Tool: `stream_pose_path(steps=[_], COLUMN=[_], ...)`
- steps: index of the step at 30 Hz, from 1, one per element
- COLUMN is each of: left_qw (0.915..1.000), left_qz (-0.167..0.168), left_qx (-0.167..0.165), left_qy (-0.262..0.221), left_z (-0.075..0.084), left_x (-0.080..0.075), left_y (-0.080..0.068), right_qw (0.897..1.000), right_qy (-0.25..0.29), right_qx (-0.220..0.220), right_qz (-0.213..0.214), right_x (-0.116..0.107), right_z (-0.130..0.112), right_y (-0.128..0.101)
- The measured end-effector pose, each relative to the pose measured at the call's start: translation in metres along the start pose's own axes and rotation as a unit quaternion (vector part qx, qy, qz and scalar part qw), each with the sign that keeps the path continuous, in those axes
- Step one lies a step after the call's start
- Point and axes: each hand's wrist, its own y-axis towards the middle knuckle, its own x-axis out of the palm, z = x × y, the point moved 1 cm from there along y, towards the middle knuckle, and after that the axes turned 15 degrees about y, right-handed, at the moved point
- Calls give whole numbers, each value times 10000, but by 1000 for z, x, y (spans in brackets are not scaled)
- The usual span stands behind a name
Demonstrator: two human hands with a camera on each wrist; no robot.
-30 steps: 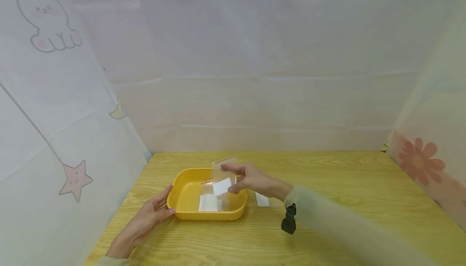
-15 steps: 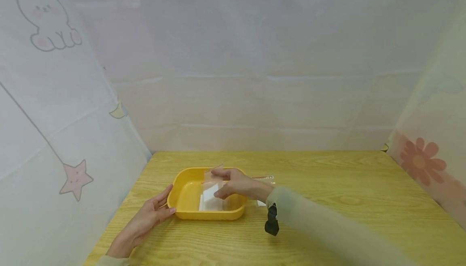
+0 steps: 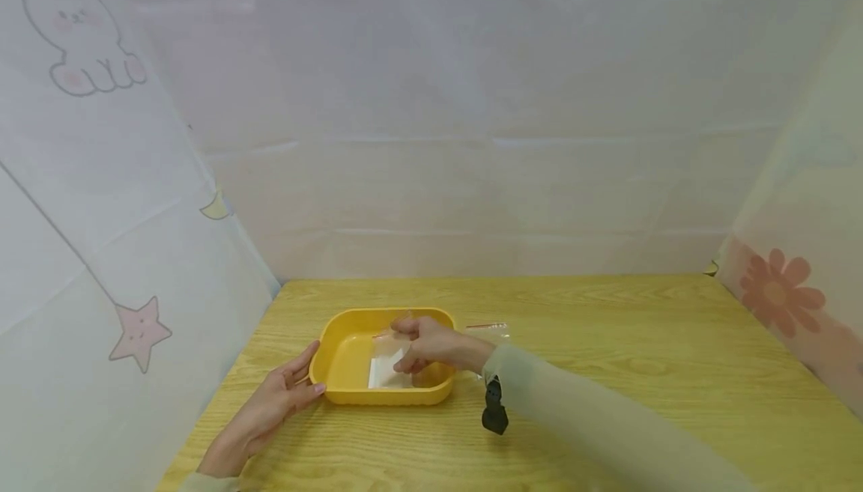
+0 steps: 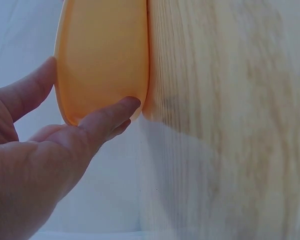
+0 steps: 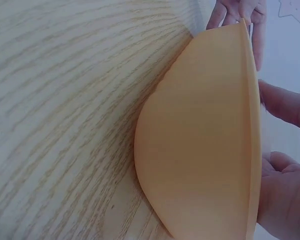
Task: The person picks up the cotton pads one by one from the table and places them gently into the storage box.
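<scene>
A yellow plastic tray point(image 3: 380, 398) stands on the table. Inside it, towards the right, lie clear zip bags with white cards point(image 3: 381, 374). My left hand point(image 3: 275, 400) rests against the tray's left end, thumb at the front corner and fingers fairly straight along the side. Over the tray's right half, my right hand point(image 3: 434, 344) reaches down and pinches a small clear zip bag with a white card, low on the others. The hand covers much of that bag. In the right wrist view the yellow tray point(image 5: 200, 130) wall hides the fingertips.
Another clear zip bag with a red strip point(image 3: 487, 326) lies on the table right of the tray, partly behind my right forearm. A dark band point(image 3: 495, 411) hangs at the right cuff. Pale printed sheets point(image 3: 472, 177) enclose the wooden table point(image 3: 627, 342).
My right hand has moved left and down into the tray with the zip bag, which now lies lower among the others. The left hand keeps its place on the tray.
</scene>
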Motion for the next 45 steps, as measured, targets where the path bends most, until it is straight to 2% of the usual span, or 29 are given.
stream_pose_path(steps=[5,9,13,16,20,24,30,33,37,41,45], left_qw=[10000,10000,10000,10000,10000,10000,9999,9998,9999,9999,9999], left_qz=[-20,-19,-39,-47,2,3,109,118,102,98,106], left_qx=[32,19,58,72,30,33,-82,-122,-122,-105,-123], left_qy=[28,20,9,5,-11,-26,-74,-58,-35,-28,-15], left_z=[0,1,1,1,2,1,0,0,1,2,2], left_x=[-2,-1,0,0,1,2,1,0,1,2,1], left_y=[1,0,-1,-1,0,1,1,0,0,0,1], right_qw=[9991,9929,9734,9568,9446,9366,9294,9198,9001,8868,8780], right_qy=[-409,-1168,-2285,-2880,-3164,-3285,-3475,-3745,-4184,-4380,-4490], right_qx=[101,12,-155,-376,-786,-1115,-1186,-1109,-1098,-1325,-1471], right_qz=[-56,-209,-62,133,385,495,369,367,513,640,773], right_x=[0,-3,-8,-14,-29,-56,-103,-119,-130,-134,-143], right_z=[-4,-11,-19,-27,-38,-43,-20,1,25,38,47], right_y=[-3,-8,-14,-21,-32,-47,-68,-75,-86,-95,-97])
